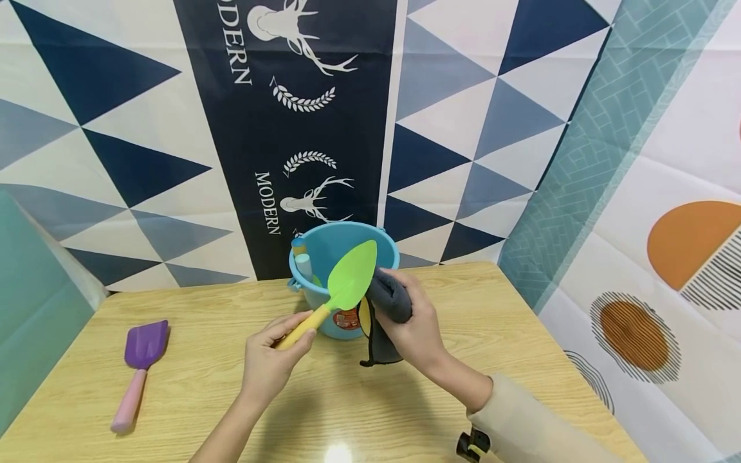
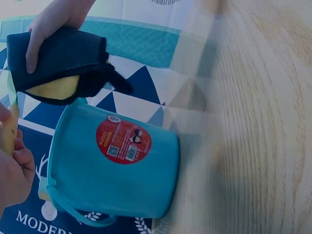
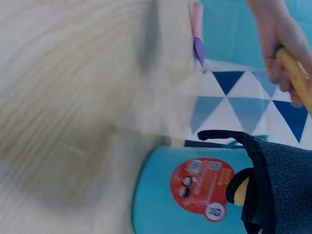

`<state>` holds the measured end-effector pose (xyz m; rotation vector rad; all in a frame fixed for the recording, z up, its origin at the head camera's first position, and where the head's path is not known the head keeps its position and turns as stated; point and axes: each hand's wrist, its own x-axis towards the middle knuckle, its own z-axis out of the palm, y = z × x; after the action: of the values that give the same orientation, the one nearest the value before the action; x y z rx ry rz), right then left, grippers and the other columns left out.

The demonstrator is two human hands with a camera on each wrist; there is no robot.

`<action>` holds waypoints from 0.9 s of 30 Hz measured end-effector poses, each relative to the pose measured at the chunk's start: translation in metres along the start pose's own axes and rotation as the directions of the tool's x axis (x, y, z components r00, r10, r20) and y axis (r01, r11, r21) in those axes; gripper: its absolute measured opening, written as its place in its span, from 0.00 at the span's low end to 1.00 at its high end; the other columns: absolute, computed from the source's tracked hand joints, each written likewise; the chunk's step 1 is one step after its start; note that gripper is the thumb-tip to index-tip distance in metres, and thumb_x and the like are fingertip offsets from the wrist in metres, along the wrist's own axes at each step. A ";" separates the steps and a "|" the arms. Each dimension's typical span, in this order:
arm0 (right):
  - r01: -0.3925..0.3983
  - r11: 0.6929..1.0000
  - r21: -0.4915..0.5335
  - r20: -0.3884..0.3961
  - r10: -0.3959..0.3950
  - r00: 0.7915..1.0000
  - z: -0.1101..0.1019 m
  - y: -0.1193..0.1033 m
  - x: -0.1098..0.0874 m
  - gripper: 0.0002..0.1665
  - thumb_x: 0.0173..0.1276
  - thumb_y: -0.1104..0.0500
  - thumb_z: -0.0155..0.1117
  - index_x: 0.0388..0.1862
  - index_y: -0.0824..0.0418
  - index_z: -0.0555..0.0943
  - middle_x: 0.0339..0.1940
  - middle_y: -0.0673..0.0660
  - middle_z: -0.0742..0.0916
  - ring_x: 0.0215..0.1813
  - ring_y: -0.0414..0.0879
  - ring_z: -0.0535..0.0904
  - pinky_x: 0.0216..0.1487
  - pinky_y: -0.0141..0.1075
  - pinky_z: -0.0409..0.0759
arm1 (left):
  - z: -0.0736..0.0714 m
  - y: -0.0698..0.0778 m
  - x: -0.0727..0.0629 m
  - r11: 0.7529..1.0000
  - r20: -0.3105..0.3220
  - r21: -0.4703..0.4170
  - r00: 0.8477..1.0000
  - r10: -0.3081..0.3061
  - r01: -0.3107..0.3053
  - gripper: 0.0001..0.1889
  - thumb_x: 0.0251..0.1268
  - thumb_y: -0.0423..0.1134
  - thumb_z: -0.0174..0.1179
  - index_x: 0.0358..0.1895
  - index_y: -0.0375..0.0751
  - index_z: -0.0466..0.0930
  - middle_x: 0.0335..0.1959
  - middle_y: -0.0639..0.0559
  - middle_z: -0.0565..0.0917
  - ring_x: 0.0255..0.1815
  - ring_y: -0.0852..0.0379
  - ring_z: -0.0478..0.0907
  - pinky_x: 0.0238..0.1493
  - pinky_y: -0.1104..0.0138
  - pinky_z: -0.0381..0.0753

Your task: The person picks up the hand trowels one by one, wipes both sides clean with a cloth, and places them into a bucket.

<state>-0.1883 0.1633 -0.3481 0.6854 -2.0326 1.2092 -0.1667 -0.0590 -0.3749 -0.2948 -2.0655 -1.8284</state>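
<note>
My left hand (image 1: 269, 360) grips the yellow handle of a toy trowel (image 1: 352, 276), its green blade tilted up in front of the blue bucket (image 1: 315, 297). In my right hand (image 1: 418, 325) is a folded dark grey cloth (image 1: 390, 297) with black edging and a yellow patch, held close beside the blade. A loose corner of the cloth hangs down. In the left wrist view the cloth (image 2: 58, 56) is raised above the rim side of the bucket (image 2: 87, 161), which bears a red round label. The right wrist view shows the cloth (image 3: 292, 185) overlapping the bucket.
Inside the bucket, light blue handle ends (image 1: 303, 262) lean against the left rim. A toy shovel (image 1: 146, 347) with purple blade and pink handle lies at the left of the wooden table (image 1: 202, 386). Patterned sheets (image 1: 451, 128) stand behind and to the right.
</note>
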 end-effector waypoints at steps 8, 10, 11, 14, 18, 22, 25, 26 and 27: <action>0.008 1.000 -0.024 0.091 -0.006 0.996 0.007 -0.002 -0.010 0.31 0.54 0.70 0.68 0.57 0.58 0.72 0.52 0.56 0.80 0.53 0.50 0.78 0.49 0.45 0.79 | 0.002 0.005 0.002 1.000 0.002 -0.020 1.000 0.004 -0.004 0.14 0.52 0.29 0.67 0.45 0.37 0.85 0.42 0.53 0.84 0.32 0.63 0.77 0.26 0.71 0.78; 0.018 1.000 -0.024 0.113 -0.016 0.993 0.008 -0.003 -0.011 0.30 0.53 0.70 0.68 0.56 0.58 0.73 0.52 0.56 0.81 0.54 0.50 0.77 0.50 0.45 0.79 | 0.002 0.006 0.003 1.000 -0.004 -0.019 1.000 0.006 -0.006 0.14 0.51 0.29 0.67 0.45 0.37 0.85 0.42 0.54 0.84 0.31 0.63 0.77 0.25 0.71 0.78; 0.025 0.999 -0.023 0.126 -0.022 0.992 0.008 -0.003 -0.012 0.30 0.53 0.70 0.69 0.56 0.58 0.73 0.52 0.56 0.81 0.54 0.50 0.77 0.50 0.45 0.79 | 0.002 0.006 0.003 1.000 -0.006 -0.018 1.000 0.009 -0.009 0.14 0.51 0.29 0.67 0.45 0.38 0.85 0.42 0.53 0.84 0.31 0.63 0.77 0.25 0.71 0.77; 0.049 0.999 -0.019 0.157 -0.046 0.987 0.010 -0.004 -0.014 0.30 0.51 0.71 0.69 0.54 0.57 0.74 0.51 0.55 0.81 0.53 0.49 0.78 0.50 0.44 0.79 | 0.001 0.007 0.005 1.000 -0.010 -0.010 1.000 0.027 -0.027 0.15 0.51 0.30 0.67 0.45 0.39 0.85 0.42 0.51 0.85 0.30 0.63 0.77 0.24 0.71 0.77; 0.084 0.996 -0.021 0.174 -0.079 0.982 0.010 -0.005 -0.014 0.32 0.50 0.72 0.70 0.55 0.58 0.74 0.51 0.55 0.81 0.54 0.50 0.77 0.52 0.45 0.79 | -0.003 0.009 0.008 0.999 -0.011 0.007 0.999 0.042 -0.042 0.15 0.51 0.30 0.67 0.45 0.41 0.85 0.43 0.48 0.85 0.31 0.63 0.77 0.25 0.71 0.77; 0.117 0.993 -0.034 0.187 -0.109 0.976 0.007 -0.005 -0.012 0.32 0.50 0.72 0.70 0.56 0.57 0.74 0.54 0.55 0.81 0.57 0.51 0.76 0.55 0.46 0.77 | -0.009 0.012 0.013 0.998 -0.010 0.051 1.000 0.026 -0.026 0.15 0.51 0.30 0.68 0.45 0.42 0.85 0.44 0.47 0.84 0.33 0.63 0.77 0.26 0.72 0.77; 0.133 0.990 -0.052 0.194 -0.121 0.974 0.004 -0.004 -0.011 0.33 0.50 0.71 0.70 0.57 0.56 0.74 0.55 0.55 0.80 0.59 0.51 0.75 0.56 0.47 0.77 | -0.015 0.014 0.018 0.994 -0.006 0.107 1.000 0.015 -0.014 0.15 0.50 0.31 0.68 0.45 0.42 0.86 0.43 0.48 0.84 0.33 0.63 0.76 0.27 0.72 0.76; 0.136 0.989 -0.058 0.195 -0.122 0.973 0.004 -0.003 -0.011 0.34 0.50 0.71 0.70 0.57 0.56 0.74 0.55 0.55 0.80 0.59 0.51 0.75 0.56 0.47 0.77 | -0.016 0.014 0.020 0.992 -0.004 0.127 1.000 0.011 -0.011 0.15 0.50 0.31 0.68 0.44 0.43 0.86 0.43 0.48 0.84 0.32 0.63 0.75 0.27 0.73 0.76; 0.135 0.989 -0.063 0.197 -0.121 0.973 0.003 -0.003 -0.012 0.34 0.50 0.71 0.70 0.57 0.56 0.74 0.55 0.55 0.80 0.59 0.51 0.75 0.56 0.48 0.77 | -0.018 0.014 0.022 0.990 -0.002 0.143 1.000 0.011 -0.011 0.15 0.50 0.32 0.68 0.44 0.44 0.86 0.42 0.48 0.85 0.32 0.62 0.75 0.27 0.72 0.76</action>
<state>-0.1797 0.1608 -0.3563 0.9126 -2.1434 1.0195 -0.1788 -0.0766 -0.3515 -0.2647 -2.1756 -1.6621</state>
